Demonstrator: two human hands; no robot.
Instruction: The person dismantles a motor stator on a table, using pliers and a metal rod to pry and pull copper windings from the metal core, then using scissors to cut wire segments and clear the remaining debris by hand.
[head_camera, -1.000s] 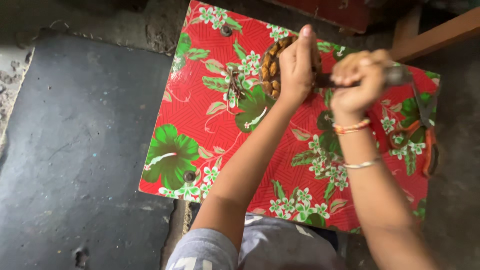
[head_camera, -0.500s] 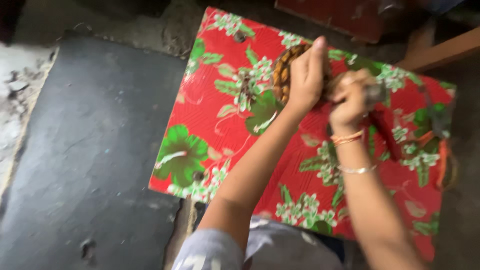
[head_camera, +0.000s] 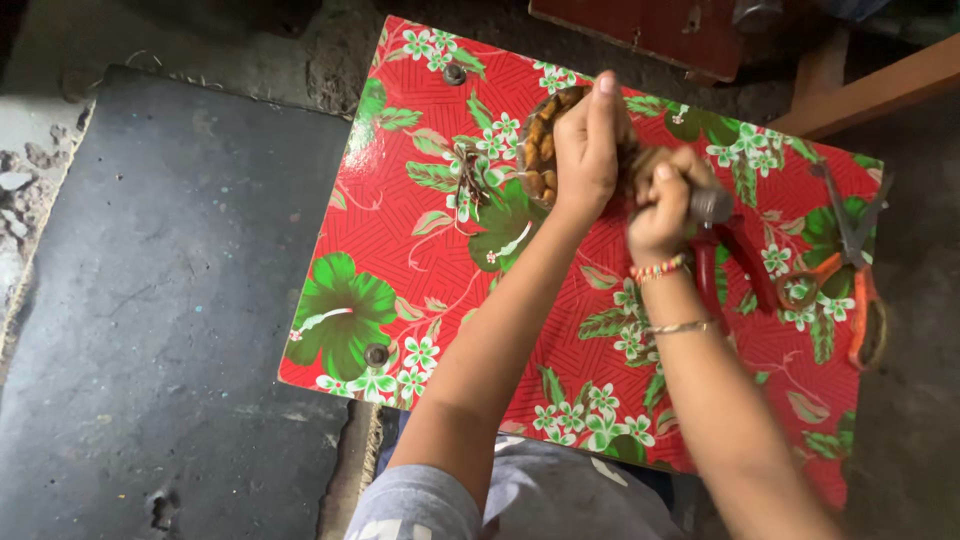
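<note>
Home workshop: scissors, concrete floor

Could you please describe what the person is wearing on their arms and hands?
Both forearms are bare. The right wrist carries a multicoloured beaded bracelet and, further up the arm, a thin metal bangle. The left arm has a grey short sleeve at the shoulder and no jewellery. No gloves.

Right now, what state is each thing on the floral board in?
Left hand: closed around the brown beaded piece, pressing it to the board.
Right hand: fisted on a metal-headed tool, blurred.
Orange-handled scissors: lying untouched, blades slightly apart.
Red-handled pliers: lying flat, handles spread.
Floral board: flat on the floor.
</note>
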